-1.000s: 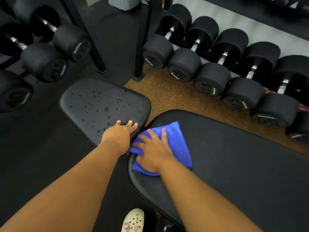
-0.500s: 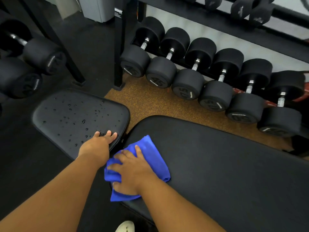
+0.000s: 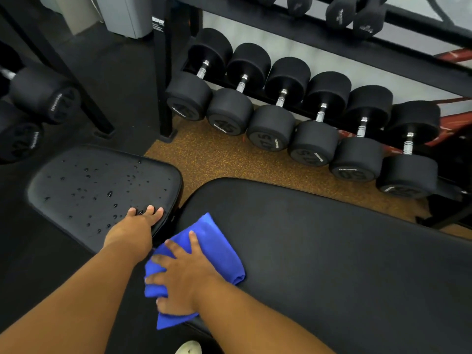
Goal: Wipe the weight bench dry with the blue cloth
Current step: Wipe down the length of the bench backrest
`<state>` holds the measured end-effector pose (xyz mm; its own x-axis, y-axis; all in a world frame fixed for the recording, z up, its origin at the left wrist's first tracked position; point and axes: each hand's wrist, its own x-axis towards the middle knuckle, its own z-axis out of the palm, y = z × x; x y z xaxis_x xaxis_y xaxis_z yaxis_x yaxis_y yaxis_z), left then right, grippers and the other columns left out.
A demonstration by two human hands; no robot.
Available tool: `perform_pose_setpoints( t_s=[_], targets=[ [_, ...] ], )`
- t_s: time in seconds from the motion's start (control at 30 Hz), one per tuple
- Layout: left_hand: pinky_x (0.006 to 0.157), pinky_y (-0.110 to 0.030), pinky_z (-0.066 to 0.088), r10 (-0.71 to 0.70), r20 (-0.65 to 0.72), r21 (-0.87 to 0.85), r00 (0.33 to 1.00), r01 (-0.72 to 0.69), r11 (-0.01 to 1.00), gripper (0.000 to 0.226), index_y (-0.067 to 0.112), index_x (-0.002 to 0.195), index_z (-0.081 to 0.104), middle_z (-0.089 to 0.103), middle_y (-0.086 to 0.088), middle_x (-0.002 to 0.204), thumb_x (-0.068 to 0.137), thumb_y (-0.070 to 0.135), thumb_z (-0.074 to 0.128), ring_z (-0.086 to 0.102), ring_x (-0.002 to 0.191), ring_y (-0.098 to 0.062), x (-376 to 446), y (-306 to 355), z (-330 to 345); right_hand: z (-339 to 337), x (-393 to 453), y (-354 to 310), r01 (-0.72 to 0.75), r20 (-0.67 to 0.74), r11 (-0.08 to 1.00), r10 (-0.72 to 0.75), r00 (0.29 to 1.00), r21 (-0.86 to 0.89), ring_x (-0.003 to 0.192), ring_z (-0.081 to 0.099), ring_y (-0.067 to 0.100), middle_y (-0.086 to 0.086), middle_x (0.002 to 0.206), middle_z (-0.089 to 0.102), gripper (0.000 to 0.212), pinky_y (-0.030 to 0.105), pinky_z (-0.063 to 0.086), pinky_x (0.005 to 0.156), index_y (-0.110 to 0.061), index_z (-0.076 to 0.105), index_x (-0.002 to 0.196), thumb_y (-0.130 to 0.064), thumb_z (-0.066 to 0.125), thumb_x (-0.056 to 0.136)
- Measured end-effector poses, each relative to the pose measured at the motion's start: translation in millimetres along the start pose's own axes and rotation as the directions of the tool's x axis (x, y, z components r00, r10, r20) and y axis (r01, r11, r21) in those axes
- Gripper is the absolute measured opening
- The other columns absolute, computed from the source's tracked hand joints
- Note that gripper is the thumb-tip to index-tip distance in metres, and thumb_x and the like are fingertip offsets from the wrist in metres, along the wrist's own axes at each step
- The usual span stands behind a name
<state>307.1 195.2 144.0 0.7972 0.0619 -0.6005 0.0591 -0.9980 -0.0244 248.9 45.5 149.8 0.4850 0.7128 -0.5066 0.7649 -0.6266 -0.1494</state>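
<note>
Two hands down on the weight bench (image 3: pixel 332 251): right hand (image 3: pixel 184 274) spread flat atop the blue cloth (image 3: pixel 212 241) at the long pad's near end, left hand (image 3: pixel 135 231) open on the droplet-speckled seat pad (image 3: pixel 84 190), fingertips apparently resting among droplets. Dumbbells (image 3: pixel 270 123) racked beyond.

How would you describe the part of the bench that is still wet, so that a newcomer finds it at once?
Start from the long black backrest pad, where the right hand presses the blue cloth. Just to its left, across a narrow gap, lies the smaller seat pad, with the left hand resting on its near edge. Only this pad is dotted with water droplets.
</note>
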Motion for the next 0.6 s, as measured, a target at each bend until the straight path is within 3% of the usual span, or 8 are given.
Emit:
perform_pose_setpoints(
  t_s=[0.13, 0.3, 0.43, 0.6],
  targets=[
    [0.109, -0.039, 0.038, -0.016, 0.016, 0.005, 1.0, 0.016, 1.0, 0.087, 0.037, 0.151, -0.005, -0.003, 0.015, 0.16, 0.093, -0.001, 0.047, -0.001, 0.149, -0.025, 1, -1, -2, 8, -21, 5, 0.097, -0.03, 0.994, -0.095, 0.995, 0.051, 0.148, -0.002, 0.026, -0.008, 0.161, 0.015, 0.05, 0.061, -0.025, 0.104, -0.042, 0.036, 0.144, -0.048, 0.039, 0.095],
    [0.108, -0.038, 0.039, -0.011, 0.001, 0.031, 1.0, 0.011, 0.999, 0.084, 0.035, 0.152, -0.001, 0.002, 0.013, 0.16, 0.093, -0.001, 0.046, 0.003, 0.148, -0.026, 1, 3, -6, 4, -24, 22, -0.093, -0.082, 0.978, 0.11, 0.991, 0.188, 0.148, -0.001, 0.023, -0.009, 0.16, 0.017, 0.049, 0.06, -0.019, 0.11, -0.041, 0.036, 0.144, -0.043, 0.038, 0.095],
    [0.108, -0.037, 0.039, -0.001, -0.018, 0.046, 1.0, 0.001, 0.999, 0.08, 0.034, 0.152, 0.0, 0.003, 0.011, 0.161, 0.093, 0.001, 0.041, 0.005, 0.148, -0.027, -2, 6, -8, -8, 3, 11, -0.176, -0.023, 0.974, 0.181, 0.983, 0.145, 0.147, -0.004, 0.029, -0.007, 0.16, 0.014, 0.051, 0.062, -0.023, 0.105, -0.038, 0.032, 0.147, -0.044, 0.035, 0.096],
    [0.109, -0.039, 0.038, -0.02, -0.02, -0.005, 1.0, 0.02, 1.0, 0.083, 0.034, 0.152, 0.0, 0.001, 0.012, 0.161, 0.092, 0.004, 0.048, 0.001, 0.148, -0.026, -10, 8, -8, -10, 12, -9, 0.04, 0.06, 0.999, -0.037, 0.998, -0.037, 0.146, 0.0, 0.034, -0.006, 0.158, 0.022, 0.049, 0.068, -0.015, 0.108, -0.038, 0.04, 0.142, -0.047, 0.039, 0.094]
  ],
)
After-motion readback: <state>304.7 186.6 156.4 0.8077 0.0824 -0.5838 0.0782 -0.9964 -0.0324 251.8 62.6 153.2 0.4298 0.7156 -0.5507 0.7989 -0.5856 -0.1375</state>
